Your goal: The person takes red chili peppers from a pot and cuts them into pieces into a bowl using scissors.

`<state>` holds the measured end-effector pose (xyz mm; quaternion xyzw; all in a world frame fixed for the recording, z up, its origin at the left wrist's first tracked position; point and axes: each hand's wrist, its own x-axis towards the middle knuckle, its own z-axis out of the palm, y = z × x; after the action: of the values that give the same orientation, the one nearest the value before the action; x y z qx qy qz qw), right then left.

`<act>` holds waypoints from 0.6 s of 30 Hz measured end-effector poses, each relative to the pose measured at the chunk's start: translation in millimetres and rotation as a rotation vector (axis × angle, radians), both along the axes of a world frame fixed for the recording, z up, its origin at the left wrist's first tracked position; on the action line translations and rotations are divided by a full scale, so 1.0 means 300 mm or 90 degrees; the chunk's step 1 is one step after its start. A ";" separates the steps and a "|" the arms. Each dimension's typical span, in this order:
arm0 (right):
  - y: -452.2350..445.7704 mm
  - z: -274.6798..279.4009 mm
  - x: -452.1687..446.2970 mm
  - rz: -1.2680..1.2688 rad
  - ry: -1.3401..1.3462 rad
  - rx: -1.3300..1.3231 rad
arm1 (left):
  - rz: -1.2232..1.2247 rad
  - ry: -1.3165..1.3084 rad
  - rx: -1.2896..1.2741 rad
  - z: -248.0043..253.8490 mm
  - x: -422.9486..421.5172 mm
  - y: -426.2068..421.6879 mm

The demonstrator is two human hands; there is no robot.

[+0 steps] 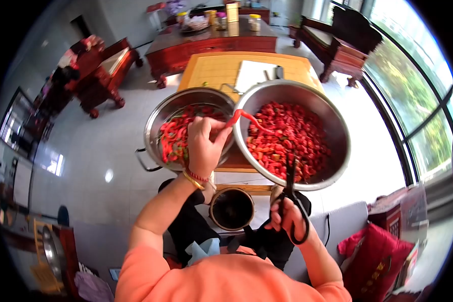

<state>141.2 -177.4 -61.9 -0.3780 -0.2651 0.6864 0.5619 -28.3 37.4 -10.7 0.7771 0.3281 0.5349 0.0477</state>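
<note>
Between the thumb and fingers of my left hand (205, 143) is a long red chili pepper (247, 117), its free end reaching over the rim of the right bowl. That large metal bowl (340, 126) holds a heap of cut red chili pieces (287, 138). Below my left hand stands a metal pot (153, 118) with whole red chilies (173, 132) and some green stems in it. My right hand (287, 214) grips black-handled scissors (291, 189), blades pointing up in front of the bowl's near side. Whether the blades are apart is hard to make out.
Both vessels stand on a wooden table (211, 65), with a white board (254, 74) and a dark-handled knife (279, 72) behind them. A dark bucket (231, 209) is between my knees. Further off are a cabinet with jars (255, 22) and carved chairs (337, 45).
</note>
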 end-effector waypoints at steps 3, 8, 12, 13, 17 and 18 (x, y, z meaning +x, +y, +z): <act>0.017 0.023 -0.010 0.002 -0.012 -0.052 | -0.074 -0.039 0.010 -0.024 0.082 -0.065; -0.003 0.050 0.002 -0.044 -0.020 -0.064 | -0.123 -0.016 0.017 -0.030 0.139 -0.130; -0.009 0.060 0.006 -0.082 -0.015 -0.056 | -0.143 -0.008 0.009 -0.037 0.155 -0.139; -0.012 0.070 0.007 -0.090 -0.021 -0.050 | -0.138 0.001 0.022 -0.041 0.154 -0.138; -0.019 0.052 0.027 -0.080 -0.047 -0.063 | -0.108 0.020 0.061 -0.052 0.161 -0.122; -0.021 0.045 0.023 -0.078 -0.013 -0.066 | -0.099 0.021 0.068 -0.052 0.162 -0.117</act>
<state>148.1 -183.8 -48.5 -0.4290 -0.2112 0.6596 0.5800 20.2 2.4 -26.3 0.8105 0.2386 0.5333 0.0417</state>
